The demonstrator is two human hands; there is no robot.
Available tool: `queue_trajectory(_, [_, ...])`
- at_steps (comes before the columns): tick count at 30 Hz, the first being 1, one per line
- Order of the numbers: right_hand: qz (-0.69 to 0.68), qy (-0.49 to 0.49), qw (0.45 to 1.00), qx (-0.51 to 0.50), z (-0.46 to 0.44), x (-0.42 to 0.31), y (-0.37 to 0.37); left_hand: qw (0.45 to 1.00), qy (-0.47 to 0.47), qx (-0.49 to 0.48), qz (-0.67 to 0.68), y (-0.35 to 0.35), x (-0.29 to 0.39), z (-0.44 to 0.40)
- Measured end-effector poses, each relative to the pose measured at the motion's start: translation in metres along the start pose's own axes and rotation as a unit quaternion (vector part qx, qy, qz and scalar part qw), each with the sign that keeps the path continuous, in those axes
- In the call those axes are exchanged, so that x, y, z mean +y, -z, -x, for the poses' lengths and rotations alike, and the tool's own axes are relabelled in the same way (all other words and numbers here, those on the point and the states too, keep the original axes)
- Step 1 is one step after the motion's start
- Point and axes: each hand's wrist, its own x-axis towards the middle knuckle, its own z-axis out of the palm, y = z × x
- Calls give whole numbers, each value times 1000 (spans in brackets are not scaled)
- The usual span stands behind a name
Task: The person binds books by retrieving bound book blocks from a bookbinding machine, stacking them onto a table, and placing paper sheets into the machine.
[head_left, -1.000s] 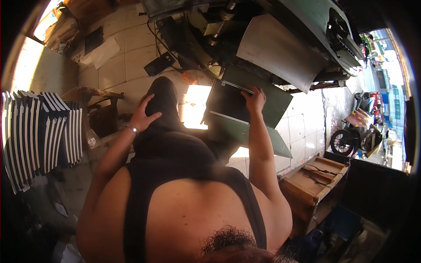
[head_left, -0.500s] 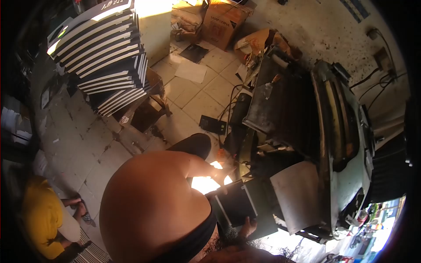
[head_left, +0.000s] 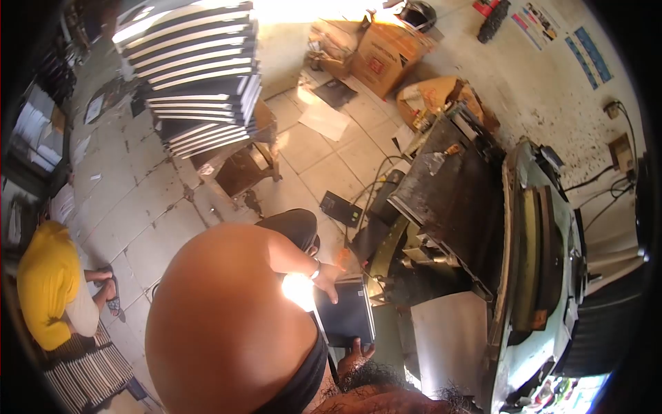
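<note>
A dark-covered book (head_left: pixel 343 314) with pale page edges lies between my two hands, beside the machine. My left hand (head_left: pixel 325 277) is at its upper corner, thumb over the cover and the other fingers partly hidden. At the lower edge, my right hand (head_left: pixel 355 359) grips the book, with its palm partly covered by hair close to the camera. My bare shoulder (head_left: pixel 214 324) fills much of the lower left. A pale sheet-like panel (head_left: pixel 449 341) hangs on the machine to the right of the book.
A worn machine (head_left: pixel 448 200) with a dark plate stands at right. A tall stack of dark books (head_left: pixel 200 83) rests on a low wooden stand (head_left: pixel 241 169). A cardboard box (head_left: pixel 386 58) is at the back. A person in a yellow shirt (head_left: pixel 48 283) sits left, near more books (head_left: pixel 89 369).
The view has shifted, so the surroundings appear moved. The book has turned and its pale page edges now show on the right. Both hands stay on it, my left hand now plainer to see.
</note>
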Motion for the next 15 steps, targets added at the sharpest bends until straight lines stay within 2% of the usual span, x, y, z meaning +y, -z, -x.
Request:
queue_trajectory(2, [-67, 49, 988, -131, 0, -12, -23, 993, -20, 49, -107, 23, 48, 45])
queue_trajectory(3, [-101, 71, 973, -196, -1, -20, -38, 979, -19, 84, -185, 33, 93, 80])
queue_trajectory(4, [-89, 92, 961, -245, -5, -31, -52, 985, -26, 61, -158, 47, 122, 107])
queue_trajectory(5, [-90, 116, 939, -312, -6, -50, -74, 977, -54, 98, -179, 54, 145, 136])
queue_trajectory(6, [-72, 133, 937, -315, -9, -63, -85, 964, -137, 135, -182, 62, 150, 156])
queue_trajectory(8, [-47, 204, 933, -291, 9, -111, -130, 956, -134, 133, -223, 81, 207, 215])
queue_trajectory(9, [3, 292, 906, -307, 15, -141, -153, 951, -169, 154, -211, 88, 227, 243])
queue_trajectory(10, [48, 381, 869, -312, 21, -171, -175, 911, -201, 189, -307, 95, 258, 276])
queue_trajectory(11, [81, 466, 826, -307, 28, -200, -198, 885, -251, 225, -321, 99, 279, 307])
queue_trajectory(12, [89, 552, 776, -290, 48, -232, -223, 792, -315, 241, -465, 114, 299, 337])
queue_trajectory(13, [73, 651, 697, -291, 70, -268, -256, 740, -437, 238, -452, 134, 302, 357])
queue_trajectory(15, [-2, 734, 627, -263, 115, -322, -319, 625, -504, 285, -524, 148, 351, 421])
